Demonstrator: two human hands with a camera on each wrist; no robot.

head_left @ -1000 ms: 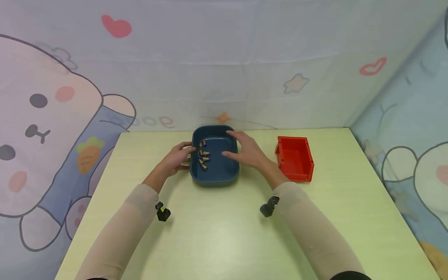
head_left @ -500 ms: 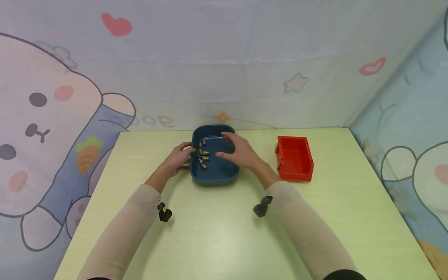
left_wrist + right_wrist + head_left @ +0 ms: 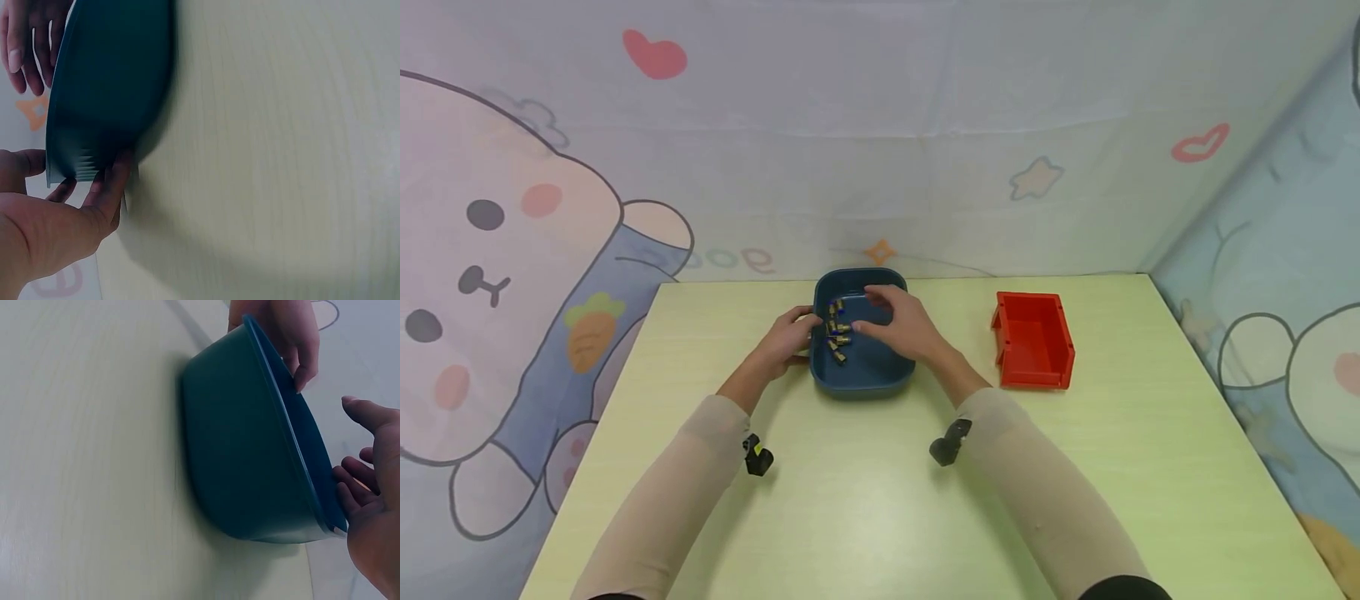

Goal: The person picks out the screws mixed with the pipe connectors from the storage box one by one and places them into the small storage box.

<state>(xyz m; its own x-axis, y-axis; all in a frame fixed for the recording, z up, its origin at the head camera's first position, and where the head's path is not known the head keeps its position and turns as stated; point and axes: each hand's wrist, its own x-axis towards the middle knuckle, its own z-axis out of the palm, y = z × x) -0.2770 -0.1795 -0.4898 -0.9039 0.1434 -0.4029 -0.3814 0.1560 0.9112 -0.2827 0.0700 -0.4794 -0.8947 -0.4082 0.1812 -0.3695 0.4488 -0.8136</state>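
Currently L hand (image 3: pixel 786 335) pinches left wall of dark-blue round-cornered tub (image 3: pixel 868 375), thumb over rim. R hand (image 3: pixel 901 323) over tub, thumb & fingers spread apart. Sm. brass-coloured cylindrical parts (image 3: pixel 842 328) w/ blue bits in tub's left half, near R thumb. Red rect. bin (image 3: pixel 1032 346) to right, on pale wood-grain table (image 3: pixel 850 500).

Head view: bright, soft, even light, source apparently overhead; diffuse glare on the near middle of the tabletop (image 3: pixel 872 533). Faint, soft-edged shadows lie along the inner side of both sleeves (image 3: pixel 673 492). Metal fittings (image 3: pixel 842 340) too small for fine detail. Wrist views: dimmer, cooler, low contrast. Basin (image 3: pixel 240 437) walls dark, lower edge blurring into a broad, soft shadow; tabletop grain slightly smeared.
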